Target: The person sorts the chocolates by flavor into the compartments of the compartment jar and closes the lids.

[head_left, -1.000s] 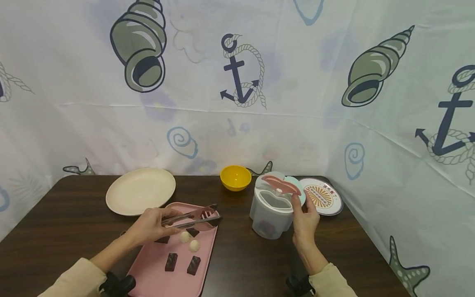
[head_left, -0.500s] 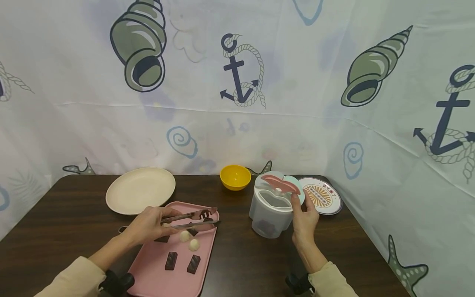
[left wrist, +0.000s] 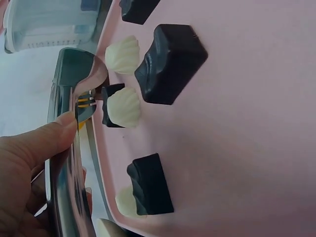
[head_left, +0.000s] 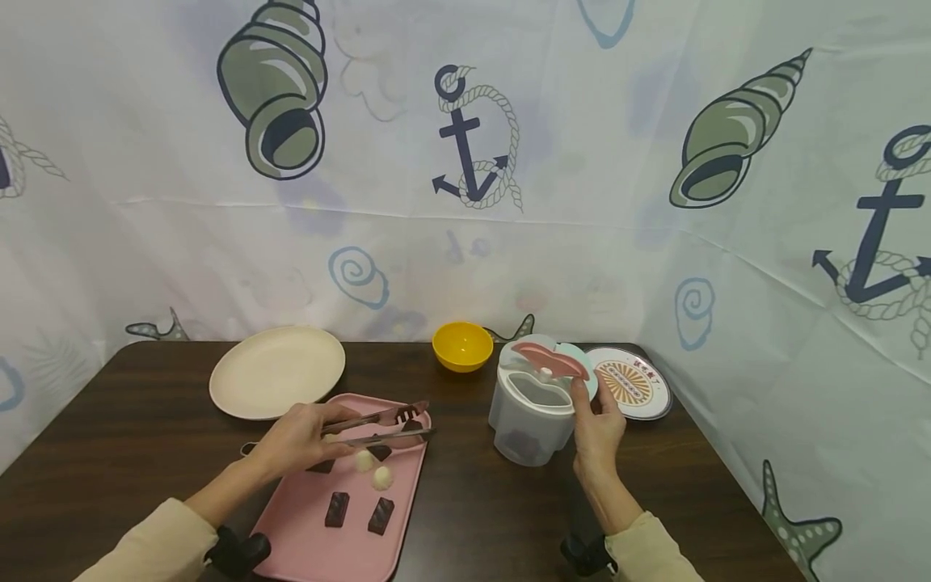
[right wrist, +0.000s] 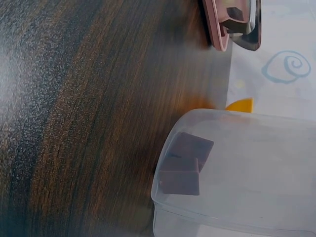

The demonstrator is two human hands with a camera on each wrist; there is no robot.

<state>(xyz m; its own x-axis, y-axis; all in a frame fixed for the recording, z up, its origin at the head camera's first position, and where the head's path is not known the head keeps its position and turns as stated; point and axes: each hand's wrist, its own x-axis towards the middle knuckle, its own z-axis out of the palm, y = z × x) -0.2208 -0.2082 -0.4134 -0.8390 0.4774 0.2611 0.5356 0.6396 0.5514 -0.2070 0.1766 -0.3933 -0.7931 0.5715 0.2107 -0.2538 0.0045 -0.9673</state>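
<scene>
First inspector: How is your left hand (head_left: pixel 294 440) found?

Second inspector: Closed around metal tongs (left wrist: pixel 64 192). You hold them over the far end of the pink tray (head_left: pixel 313 546), their two ends spread apart, one fork-shaped. Whether they touch any piece cannot be told.

First inspector: And the tray's load?

Second inspector: Dark blocks (head_left: pixel 381 516) and cream shell-shaped pieces (head_left: pixel 382 478). Your tray lies on the table (head_left: pixel 473 517), left of centre. Two blocks sit nearest you; others lie farther up, partly behind your hand.

First inspector: Your right hand (head_left: pixel 600 436)?

Second inspector: It grips the lid (head_left: pixel 553 360) at its right edge. The lid's pink section stands tilted up, its compartment uncovered. The clear container (head_left: pixel 527 436) stands upright, right of centre toward the table's far edge, dark pieces (right wrist: pixel 180 175) low inside it.

First inspector: The remaining items before you?

Second inspector: A yellow bowl (head_left: pixel 461 347) at the far edge, a cream plate (head_left: pixel 276 372) near the far left corner, a patterned plate (head_left: pixel 627 384) near the far right.
</scene>
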